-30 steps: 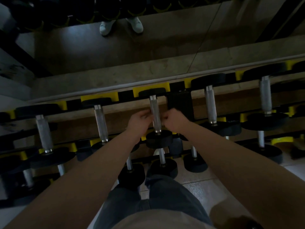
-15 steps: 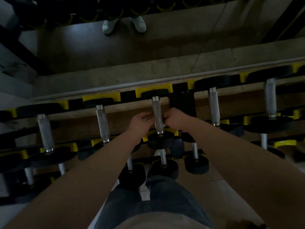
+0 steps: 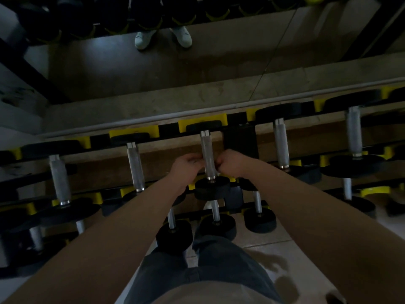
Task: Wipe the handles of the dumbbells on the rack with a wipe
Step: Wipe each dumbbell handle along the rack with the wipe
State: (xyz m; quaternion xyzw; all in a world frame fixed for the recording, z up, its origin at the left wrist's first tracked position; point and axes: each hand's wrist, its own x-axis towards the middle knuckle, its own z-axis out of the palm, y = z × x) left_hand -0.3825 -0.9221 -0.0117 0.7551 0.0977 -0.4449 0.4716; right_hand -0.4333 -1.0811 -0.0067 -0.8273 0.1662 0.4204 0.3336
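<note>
Flanking dumbbell handle [image 3: 206, 150] | left hand [image 3: 186, 166] | right hand [image 3: 232, 163] | both curled against it

The left hand [image 3: 186, 165] and right hand [image 3: 232, 163] curl beside the dim handle [image 3: 206, 148], hiding anything they hold.

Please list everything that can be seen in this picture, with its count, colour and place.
top dumbbells: five, silver handles, black heads, upper rail
lower dumbbells: at least six, same colours, lower rail, partly hidden
rack: one, black with yellow cradles, across the view
mirror: one, behind the rack, reflecting white shoes
floor: pale tiles, lower right
wipe: one, pale, only scraps show at the fingers
trousers: dark, bottom centre
left hand: one, curled on wipe, left of middle handle
right hand: one, curled on wipe, right of it
</note>
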